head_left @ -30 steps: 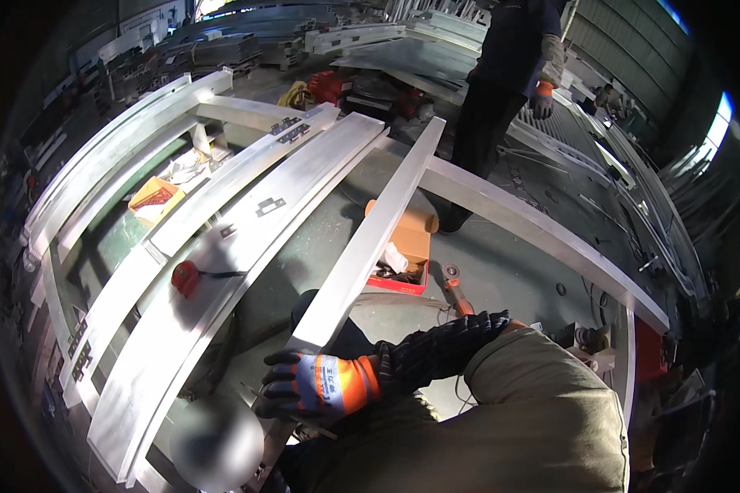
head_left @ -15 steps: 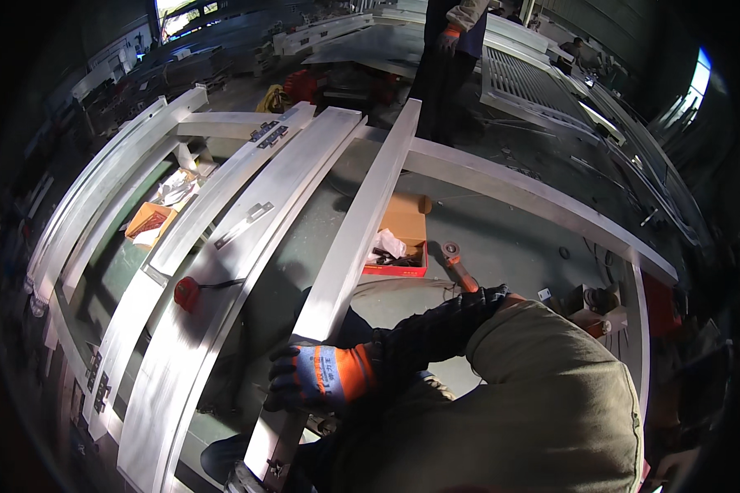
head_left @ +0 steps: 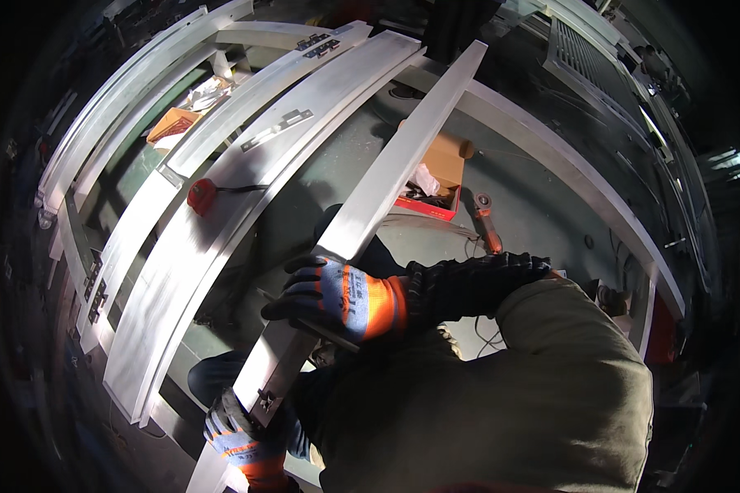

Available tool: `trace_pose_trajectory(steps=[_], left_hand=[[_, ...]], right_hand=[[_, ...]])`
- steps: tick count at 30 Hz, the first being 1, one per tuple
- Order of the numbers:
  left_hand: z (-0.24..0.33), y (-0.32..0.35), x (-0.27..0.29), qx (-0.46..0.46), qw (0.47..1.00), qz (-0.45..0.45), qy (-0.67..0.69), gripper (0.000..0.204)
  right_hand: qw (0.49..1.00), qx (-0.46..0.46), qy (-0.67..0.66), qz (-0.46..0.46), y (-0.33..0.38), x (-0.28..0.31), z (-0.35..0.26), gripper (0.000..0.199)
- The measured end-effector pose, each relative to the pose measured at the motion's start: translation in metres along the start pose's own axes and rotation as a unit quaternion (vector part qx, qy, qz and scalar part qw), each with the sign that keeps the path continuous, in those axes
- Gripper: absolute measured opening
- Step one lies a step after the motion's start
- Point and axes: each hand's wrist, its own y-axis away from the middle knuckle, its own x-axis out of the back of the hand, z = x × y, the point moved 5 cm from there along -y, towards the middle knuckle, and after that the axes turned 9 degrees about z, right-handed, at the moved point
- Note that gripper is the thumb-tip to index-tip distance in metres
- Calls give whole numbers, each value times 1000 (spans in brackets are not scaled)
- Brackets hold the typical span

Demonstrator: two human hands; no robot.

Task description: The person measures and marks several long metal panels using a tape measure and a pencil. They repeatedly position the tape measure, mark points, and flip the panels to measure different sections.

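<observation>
At six o'clock, both gloved hands, left hand (head_left: 247,440) and right hand (head_left: 337,296), grip the long aluminium profile (head_left: 370,197), seemingly stiff, light, smooth and best held near its end.

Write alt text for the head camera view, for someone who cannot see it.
Two gloved hands grip a long pale metal bar: the right hand on top, the left hand at its near end. Around it lie similar pale frame pieces, a red tape measure and an open cardboard box on the floor.
</observation>
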Motion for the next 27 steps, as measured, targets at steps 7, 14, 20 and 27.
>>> trace_pose_trajectory(steps=[7, 14, 20, 27], left_hand=[[3, 2, 9, 7, 999, 40, -13, 92], [-1, -9, 9, 20, 1000, 10, 2, 84], [-1, -5, 11, 20, 1000, -2, -9, 89], [0, -3, 12, 28, 1000, -6, -10, 91]], right_hand=[[978, -148, -141, -33, -9, 17, 11, 34], [944, -244, -210, -75, -7, 5, 19, 21], [967, -153, -194, -67, -12, 4, 16, 22], [975, -127, -158, -84, -17, 4, 14, 21]])
